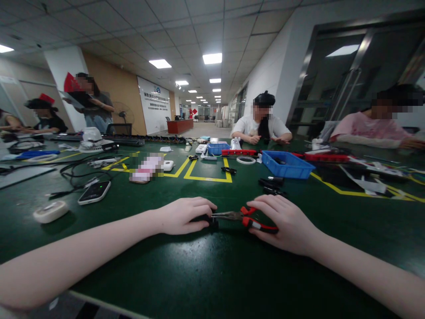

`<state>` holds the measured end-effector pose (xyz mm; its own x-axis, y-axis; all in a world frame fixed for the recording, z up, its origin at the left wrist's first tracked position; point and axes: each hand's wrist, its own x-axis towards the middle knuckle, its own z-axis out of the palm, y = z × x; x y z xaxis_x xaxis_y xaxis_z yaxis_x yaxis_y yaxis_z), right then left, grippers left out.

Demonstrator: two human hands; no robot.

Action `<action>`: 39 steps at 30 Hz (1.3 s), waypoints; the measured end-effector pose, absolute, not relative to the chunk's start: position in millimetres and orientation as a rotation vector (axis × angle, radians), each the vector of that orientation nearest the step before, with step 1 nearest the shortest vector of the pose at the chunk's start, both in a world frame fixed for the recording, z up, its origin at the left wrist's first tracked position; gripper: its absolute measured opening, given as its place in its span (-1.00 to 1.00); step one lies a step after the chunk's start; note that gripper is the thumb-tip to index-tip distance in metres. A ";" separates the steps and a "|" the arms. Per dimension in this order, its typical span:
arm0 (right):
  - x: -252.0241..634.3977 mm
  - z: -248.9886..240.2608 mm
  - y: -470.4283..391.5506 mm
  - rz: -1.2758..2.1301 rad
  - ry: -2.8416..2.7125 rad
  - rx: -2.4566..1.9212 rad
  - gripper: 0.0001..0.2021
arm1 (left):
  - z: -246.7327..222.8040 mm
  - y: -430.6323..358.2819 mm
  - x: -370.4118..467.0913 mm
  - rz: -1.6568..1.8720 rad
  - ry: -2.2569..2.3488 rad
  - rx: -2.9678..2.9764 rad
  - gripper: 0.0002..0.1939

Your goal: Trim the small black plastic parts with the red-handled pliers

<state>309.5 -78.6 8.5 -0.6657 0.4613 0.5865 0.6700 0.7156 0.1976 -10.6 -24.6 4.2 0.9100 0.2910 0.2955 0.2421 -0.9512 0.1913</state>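
My left hand (186, 215) is closed round a small black part (214, 221), most of it hidden under the fingers. In my right hand (285, 221) are long-nose pliers (237, 215) with red and black handles. The plier jaws point left, and their tips meet the black part at my left fingertips. Whether the tips grip it or only touch it, I cannot tell. Both hands are low over the green table (199, 279). Several black pieces (271, 185) lie just beyond my right hand, and a smaller black piece (229, 170) lies farther off.
A blue bin (286, 165) stands beyond my right hand. On the left are a phone-like device (94, 192), a white roll (51, 212) and black cables (71, 170). Yellow tape (208, 179) marks the table. A person in a white shirt (262, 126) sits opposite; others are at the sides.
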 end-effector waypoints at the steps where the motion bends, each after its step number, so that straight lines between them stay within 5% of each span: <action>1: 309.9 8.0 -78.3 -0.526 -2.420 -0.873 -0.64 | 4.2 -24.7 -10.6 0.484 0.412 2.922 -0.91; 15: 312.6 5.8 -76.0 -0.365 -2.482 -0.941 -0.49 | 4.6 -24.7 -11.0 0.498 0.404 2.925 -0.90; 39: 310.9 6.3 -77.2 -0.462 -2.472 -0.903 -0.57 | 4.4 -24.1 -11.7 0.473 0.413 2.934 -0.90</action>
<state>310.9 -77.2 6.3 -0.6758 0.5134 0.5289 0.6698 0.7272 0.1499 -11.7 -24.1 4.4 0.9129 0.2897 0.2877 0.2455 -0.9525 0.1805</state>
